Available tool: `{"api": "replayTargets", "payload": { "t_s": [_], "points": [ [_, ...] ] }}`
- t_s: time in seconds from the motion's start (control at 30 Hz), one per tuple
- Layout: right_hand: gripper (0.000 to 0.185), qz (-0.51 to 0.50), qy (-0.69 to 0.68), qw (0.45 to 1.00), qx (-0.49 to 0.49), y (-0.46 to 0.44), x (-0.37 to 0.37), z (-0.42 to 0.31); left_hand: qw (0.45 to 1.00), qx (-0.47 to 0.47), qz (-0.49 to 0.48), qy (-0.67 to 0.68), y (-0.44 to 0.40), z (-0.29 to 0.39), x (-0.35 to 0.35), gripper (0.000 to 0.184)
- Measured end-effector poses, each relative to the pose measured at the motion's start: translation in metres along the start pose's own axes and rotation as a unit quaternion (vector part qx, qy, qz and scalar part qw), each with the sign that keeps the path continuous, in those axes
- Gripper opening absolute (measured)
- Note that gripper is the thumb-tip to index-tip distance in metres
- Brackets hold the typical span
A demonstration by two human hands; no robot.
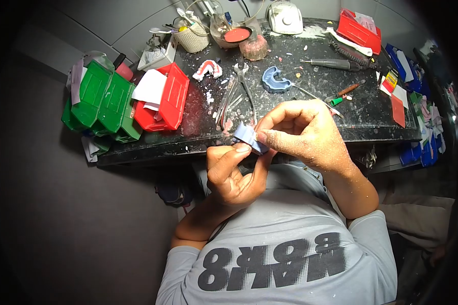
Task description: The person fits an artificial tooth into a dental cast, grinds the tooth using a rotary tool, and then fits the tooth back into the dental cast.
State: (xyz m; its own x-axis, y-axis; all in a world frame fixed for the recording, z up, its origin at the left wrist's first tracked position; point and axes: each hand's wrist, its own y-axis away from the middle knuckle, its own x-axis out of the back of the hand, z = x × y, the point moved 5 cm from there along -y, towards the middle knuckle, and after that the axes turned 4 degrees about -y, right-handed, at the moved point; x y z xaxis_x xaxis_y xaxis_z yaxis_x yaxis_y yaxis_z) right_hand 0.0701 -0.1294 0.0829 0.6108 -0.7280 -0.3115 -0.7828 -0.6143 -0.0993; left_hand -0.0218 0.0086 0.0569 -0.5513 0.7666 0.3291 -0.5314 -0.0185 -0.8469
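Observation:
Just beyond the bench's front edge, both hands hold a small light-blue dental cast [246, 134]. My left hand [235, 175] grips it from below, with thumb and fingertips closed on its lower edge. From the right, my right hand [310, 134] pinches its side between thumb and forefinger; white dust covers this hand and forearm. What lies between those fingertips is too small to make out. A second blue, horseshoe-shaped dental cast [275, 81] rests on the bench behind the hands. To its left, pliers [243, 84] lie among thin metal tools [226, 104].
Red-and-white dental model [207, 69] lies near the red bin [163, 99] and green bins [99, 99]. A handpiece [333, 63], a brush [353, 53] and a brown-handled tool [348, 90] lie right. White scraps litter the dark bench [310, 114]. At the back stands a woven cup [192, 38].

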Motion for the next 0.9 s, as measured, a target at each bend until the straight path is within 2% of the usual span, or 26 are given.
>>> {"api": "replayTargets", "payload": {
  "t_s": [0.23, 0.3, 0.4, 0.9],
  "points": [
    [0.014, 0.030, 0.035, 0.998, 0.050, 0.008, -0.006, -0.004, 0.999, -0.005, 0.007, 0.044, 0.001, -0.005, -0.003, 0.070],
    [0.015, 0.029, 0.045, 0.997, 0.061, 0.010, -0.008, -0.005, 0.994, -0.048, 0.071, 0.069, 0.001, -0.006, -0.002, 0.061],
    [0.016, 0.035, 0.067, 0.993, 0.086, 0.013, -0.012, -0.007, 0.993, -0.068, 0.082, 0.055, 0.002, -0.006, 0.000, 0.059],
    [0.014, 0.031, 0.106, 0.987, 0.120, 0.022, -0.015, -0.011, 0.992, -0.034, 0.073, 0.097, -0.007, -0.001, 0.001, 0.063]
  ]
}}
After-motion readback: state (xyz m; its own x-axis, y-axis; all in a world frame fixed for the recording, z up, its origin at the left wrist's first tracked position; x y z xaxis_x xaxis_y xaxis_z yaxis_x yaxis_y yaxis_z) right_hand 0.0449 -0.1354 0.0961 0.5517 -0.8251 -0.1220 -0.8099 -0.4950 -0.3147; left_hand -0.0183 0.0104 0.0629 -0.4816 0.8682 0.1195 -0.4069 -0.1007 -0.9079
